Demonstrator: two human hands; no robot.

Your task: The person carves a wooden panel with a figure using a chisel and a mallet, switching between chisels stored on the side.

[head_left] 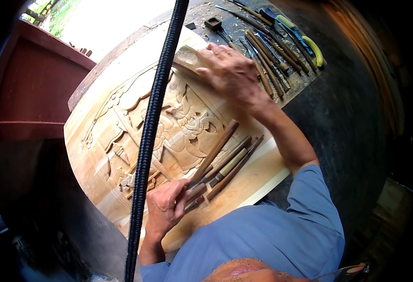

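A large pale wooden panel lies before me, with a figured relief carving across its middle. My left hand is closed around a wood-handled carving tool low on the panel; its working end is hard to make out. Beside that hand, several chisels with wooden handles lie on the panel's near right part. Over the panel's far right edge, my right hand, somewhat blurred, has its fingers bent around a wooden block, perhaps a mallet head. Any handle is hidden by the hand.
Several more carving tools lie among shavings on the dark bench at the far right, by a yellow-handled brush and a small dark square box. A black cord crosses the view. A red-brown wooden panel stands left.
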